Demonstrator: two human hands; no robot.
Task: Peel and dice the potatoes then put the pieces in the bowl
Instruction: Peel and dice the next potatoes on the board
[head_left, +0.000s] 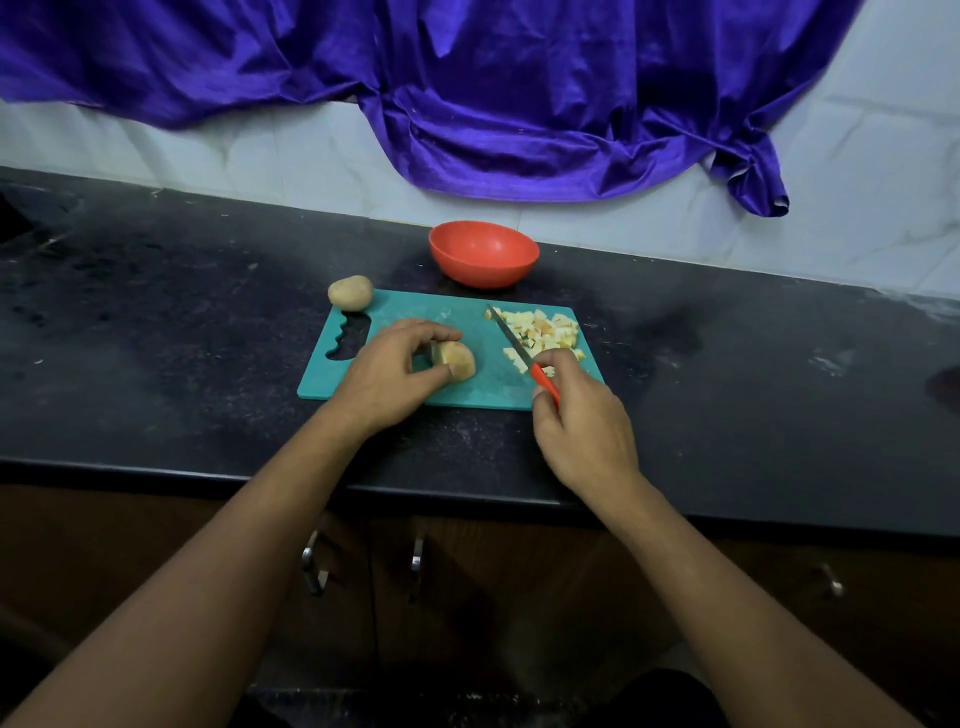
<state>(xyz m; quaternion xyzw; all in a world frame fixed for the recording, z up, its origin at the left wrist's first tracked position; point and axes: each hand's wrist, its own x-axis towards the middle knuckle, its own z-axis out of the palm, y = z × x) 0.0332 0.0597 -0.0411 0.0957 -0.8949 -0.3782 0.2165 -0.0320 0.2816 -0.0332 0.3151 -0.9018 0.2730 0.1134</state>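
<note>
**Potato dicing at mid-task: one batch cut, two potatoes outstanding**

Progress. A pile of diced potato pieces (545, 332) lies on the right part of the teal cutting board (467, 387), which sits on the black countertop (156, 322). The pieces are pale with some brownish faces; I cannot tell whether any skin remains on them. The red bowl (483, 253) stands just beyond the board's far edge, near the tiled wall, and what shows of its inside looks empty, so I judge that no pieces have been transferred yet. A whole, unpeeled potato (350, 293) rests at the board's far left corner, partly off it, beside the handle cut-out. What remains, in my estimate: cutting the potato in hand, peeling and dicing the whole one, and moving all pieces to the bowl.

Hand pose. My left hand (395, 374) is curled palm-down around a potato with one end trimmed (457, 361), fingers over its top and thumb on its near side, pinning it to the middle of the board. My right hand (582, 415) is closed around the red handle of a knife (514, 343); its slender blade angles away and to the left, its tip at the far edge of the diced pile, well apart from the held potato. Both forearms reach in from the near edge of the counter.
</note>
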